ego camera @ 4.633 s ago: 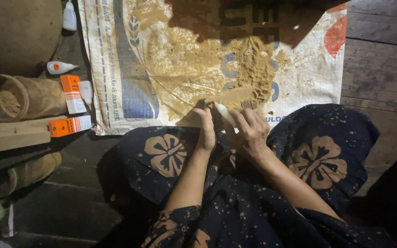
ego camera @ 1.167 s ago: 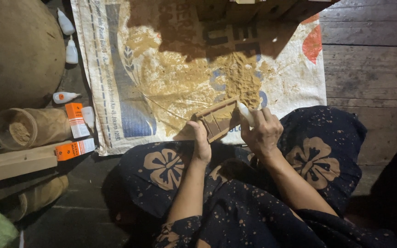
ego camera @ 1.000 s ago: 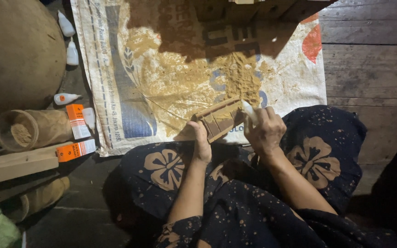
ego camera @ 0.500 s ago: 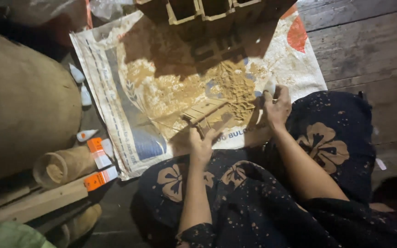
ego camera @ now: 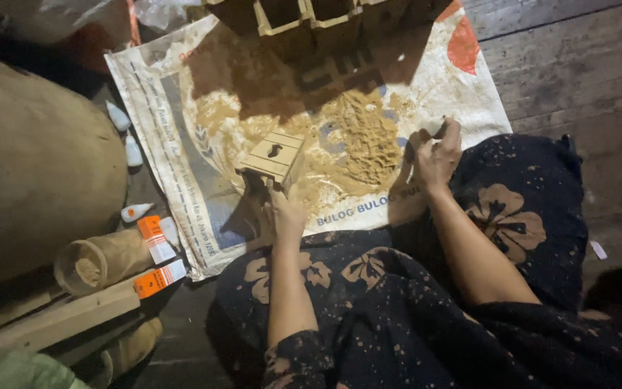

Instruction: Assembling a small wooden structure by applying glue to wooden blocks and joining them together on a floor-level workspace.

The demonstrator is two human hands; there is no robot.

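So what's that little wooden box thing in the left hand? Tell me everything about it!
The small wooden box is pale, bare wood, roughly square, built from thin flat boards with lines showing where they join. Its top face has a small dark cut-out in the middle. The left hand holds it from below, tilted, above the woven plastic sack spread on the floor. Heaped sawdust lies on the sack just to its right. The right hand is apart from it and does not touch it.

Dim, worn wooden plank floor (ego camera: 577, 65)
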